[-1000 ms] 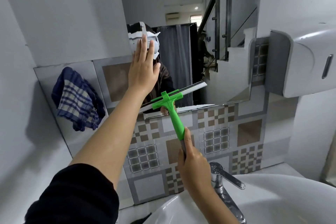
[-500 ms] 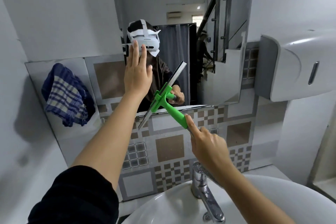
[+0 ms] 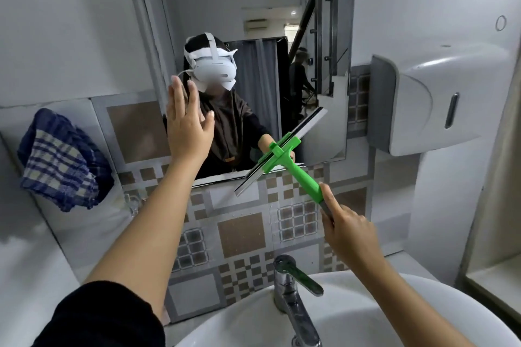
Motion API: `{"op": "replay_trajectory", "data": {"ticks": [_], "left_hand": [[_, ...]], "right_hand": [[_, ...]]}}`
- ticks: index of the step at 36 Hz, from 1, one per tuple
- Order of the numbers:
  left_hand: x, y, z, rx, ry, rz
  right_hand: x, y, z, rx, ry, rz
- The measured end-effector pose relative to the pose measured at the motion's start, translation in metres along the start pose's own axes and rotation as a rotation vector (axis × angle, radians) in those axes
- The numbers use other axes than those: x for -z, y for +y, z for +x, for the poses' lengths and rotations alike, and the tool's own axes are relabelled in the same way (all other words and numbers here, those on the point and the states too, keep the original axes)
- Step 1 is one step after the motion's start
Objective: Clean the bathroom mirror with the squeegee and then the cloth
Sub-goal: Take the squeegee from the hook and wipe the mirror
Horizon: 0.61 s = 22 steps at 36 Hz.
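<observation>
The bathroom mirror point(image 3: 315, 45) hangs on the wall above the tiled backsplash. My left hand point(image 3: 187, 127) rests flat and open on the mirror's lower left part, fingers spread. My right hand point(image 3: 348, 229) grips the handle end of the green squeegee point(image 3: 284, 156). Its blade lies diagonally across the mirror's bottom edge, lower left end over the tiles, upper right end on the glass. A blue and white checked cloth point(image 3: 60, 162) hangs on the wall at the left, apart from both hands.
A white sink point(image 3: 423, 315) with a chrome tap point(image 3: 293, 298) sits directly below my arms. A white dispenser point(image 3: 431, 98) juts from the wall just right of the mirror. A white ledge runs along the left wall under the cloth.
The squeegee has shifted right along the mirror's bottom edge and its blade tilt has changed. My left hand stays pressed on the glass. The view has moved slightly.
</observation>
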<state>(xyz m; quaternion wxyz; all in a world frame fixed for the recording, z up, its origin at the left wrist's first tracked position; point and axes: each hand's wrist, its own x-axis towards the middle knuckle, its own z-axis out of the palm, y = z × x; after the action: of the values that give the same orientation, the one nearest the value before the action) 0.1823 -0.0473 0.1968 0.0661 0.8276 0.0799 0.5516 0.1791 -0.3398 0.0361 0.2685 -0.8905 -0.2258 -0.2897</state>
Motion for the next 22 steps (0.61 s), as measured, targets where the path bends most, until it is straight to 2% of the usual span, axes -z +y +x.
{"op": "replay_trajectory", "data": {"ticks": [22], "left_hand": [[0.0, -0.003, 0.0, -0.002, 0.012, -0.019]], "right_hand": [[-0.019, 0.003, -0.028, -0.269, -0.053, 0.155]]}}
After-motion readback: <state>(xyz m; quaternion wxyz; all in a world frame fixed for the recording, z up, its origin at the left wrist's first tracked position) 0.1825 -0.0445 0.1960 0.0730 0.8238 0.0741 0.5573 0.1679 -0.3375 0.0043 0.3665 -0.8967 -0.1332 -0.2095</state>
